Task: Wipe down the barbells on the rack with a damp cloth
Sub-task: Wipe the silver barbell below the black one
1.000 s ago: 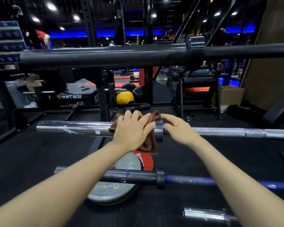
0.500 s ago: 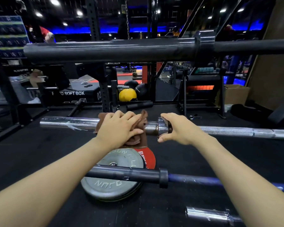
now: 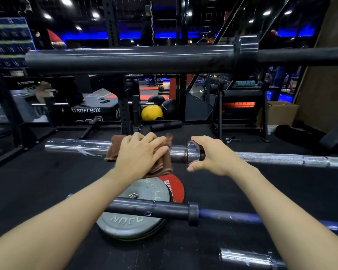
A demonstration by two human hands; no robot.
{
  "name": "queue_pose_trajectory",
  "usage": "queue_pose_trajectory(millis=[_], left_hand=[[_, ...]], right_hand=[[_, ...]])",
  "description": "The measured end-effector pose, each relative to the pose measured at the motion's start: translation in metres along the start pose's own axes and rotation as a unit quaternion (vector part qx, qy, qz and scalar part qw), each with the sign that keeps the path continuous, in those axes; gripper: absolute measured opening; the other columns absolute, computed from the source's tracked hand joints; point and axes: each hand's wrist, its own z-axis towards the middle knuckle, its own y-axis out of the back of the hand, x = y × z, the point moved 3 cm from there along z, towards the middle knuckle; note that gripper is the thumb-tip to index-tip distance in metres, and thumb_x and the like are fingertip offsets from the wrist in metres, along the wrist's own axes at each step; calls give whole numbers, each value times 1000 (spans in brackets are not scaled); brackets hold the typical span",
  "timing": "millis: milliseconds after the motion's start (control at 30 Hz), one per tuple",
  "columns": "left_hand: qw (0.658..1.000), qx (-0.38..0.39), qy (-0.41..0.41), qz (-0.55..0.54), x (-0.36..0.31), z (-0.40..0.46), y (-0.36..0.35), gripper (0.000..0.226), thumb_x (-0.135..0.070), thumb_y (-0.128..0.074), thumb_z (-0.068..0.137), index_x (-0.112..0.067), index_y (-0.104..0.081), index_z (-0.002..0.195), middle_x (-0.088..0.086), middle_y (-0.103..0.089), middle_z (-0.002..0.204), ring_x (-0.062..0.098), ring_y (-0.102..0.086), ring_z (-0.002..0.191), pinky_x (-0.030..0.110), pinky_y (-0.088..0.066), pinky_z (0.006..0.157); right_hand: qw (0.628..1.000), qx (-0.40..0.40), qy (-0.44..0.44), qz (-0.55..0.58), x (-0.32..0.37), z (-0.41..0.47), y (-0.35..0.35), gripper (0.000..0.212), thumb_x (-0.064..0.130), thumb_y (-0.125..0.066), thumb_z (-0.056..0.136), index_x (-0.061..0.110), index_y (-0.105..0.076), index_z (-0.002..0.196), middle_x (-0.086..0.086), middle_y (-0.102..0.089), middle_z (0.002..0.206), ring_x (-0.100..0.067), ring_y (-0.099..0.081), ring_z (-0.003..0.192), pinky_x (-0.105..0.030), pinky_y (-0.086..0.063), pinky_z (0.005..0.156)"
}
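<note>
Head view: the left hand [image 3: 141,152] lies over a brown cloth [image 3: 164,164], fingers curled down around it and pressing it onto the sleeve of a chrome barbell [image 3: 281,158] that runs across the middle of the frame. The cloth wraps the sleeve and hangs below it on both sides of the hand. Just to the right, the right hand [image 3: 213,154] grips the bar's collar [image 3: 193,152], thumb under it and fingers over the top. The two hands are apart, with a short bare stretch of sleeve between them.

Nearer the camera a second bar, the blue barbell [image 3: 242,215], has a dark sleeve and collar and crosses in front of both forearms. Under its sleeve, on the black floor [image 3: 37,188], lies a grey weight plate [image 3: 129,223] partly covering a red plate [image 3: 176,188]. A chrome end [image 3: 246,257] of another bar shows at the lower right edge.

Above the hands a thick black barbell [image 3: 125,58] spans the view and blocks part of the gym behind. Beyond stand a black rack upright [image 3: 123,106], a yellow ball [image 3: 151,113], a box marked SOFT BOX [image 3: 82,111] and a cardboard box [image 3: 281,112].
</note>
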Motion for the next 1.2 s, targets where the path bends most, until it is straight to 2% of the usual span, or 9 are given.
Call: queue_pose_trajectory(millis=[133, 300, 467, 633, 800, 933, 1067, 1133, 1200], left_hand=[[996, -4, 85, -14, -9, 4, 7, 50, -57, -21, 92, -38, -65, 107, -11, -64, 95, 24, -56, 84, 36, -38, 74], [996, -24, 83, -35, -52, 19, 1, 44, -50, -27, 93, -33, -67, 98, -10, -66, 93, 21, -56, 81, 35, -40, 74], [999, -26, 34, -30, -17, 8, 3, 44, -49, -31, 92, -29, -69, 98, -8, -66, 90, 23, -58, 78, 36, -45, 69], [991, -30, 128, -9, -11, 7, 4, 45, -49, -28, 91, -31, -69, 89, -8, -66, 88, 23, -56, 80, 34, -37, 73], [995, -62, 73, -34, -57, 17, 2, 38, -45, -33, 92, -30, -69, 93, -10, -66, 87, 20, -55, 75, 35, -39, 70], [998, -62, -9, -9, -10, -1, 0, 42, -51, -35, 90, -30, -66, 108, -11, -65, 96, 21, -57, 79, 35, -42, 71], [998, -40, 45, 2, 21, -9, 0, 43, -49, -31, 91, -30, -67, 106, -10, -66, 95, 24, -56, 80, 37, -42, 73], [995, -60, 74, 6, 4, -6, 0, 40, -50, -32, 92, -34, -66, 106, -12, -65, 96, 23, -55, 82, 37, -39, 75], [995, -79, 65, 2, -27, 1, -1, 37, -50, -34, 93, -37, -64, 109, -13, -64, 96, 21, -54, 83, 36, -37, 75]], right_hand=[[1000, -3, -3, -5, 4, 1, -2, 77, 37, -82, 70, 8, -45, 131, -6, -48, 136, -28, -48, 120, -44, -42, 98], [1000, -18, 9, -5, 3, 2, -3, 56, 30, -77, 74, 14, -52, 121, -4, -55, 124, -27, -55, 111, -42, -47, 91], [1000, 3, -14, 17, 2, -3, 2, 80, 34, -83, 69, 10, -44, 134, -4, -47, 139, -26, -46, 124, -42, -40, 101], [1000, 4, -14, 15, 4, -4, 1, 78, 35, -82, 70, 8, -44, 133, -6, -48, 138, -28, -46, 124, -44, -41, 100], [1000, -11, 8, 9, 2, 0, -2, 58, 29, -78, 71, 14, -53, 121, -3, -57, 122, -26, -55, 111, -41, -46, 91], [1000, 6, -10, 21, 0, -3, 0, 84, 33, -85, 67, 8, -44, 135, -5, -48, 139, -26, -49, 122, -42, -40, 102], [998, 28, -14, 52, 0, -3, 0, 85, 37, -79, 74, 10, -36, 143, -3, -40, 147, -22, -41, 132, -32, -34, 107], [997, 30, -24, 67, 3, 1, 1, 68, 45, -67, 83, 14, -44, 139, 1, -47, 141, -20, -43, 130, -30, -33, 105], [999, -7, -25, 42, 3, 4, 1, 36, 48, -57, 89, 15, -60, 103, 1, -62, 103, -24, -56, 102, -36, -42, 91]])
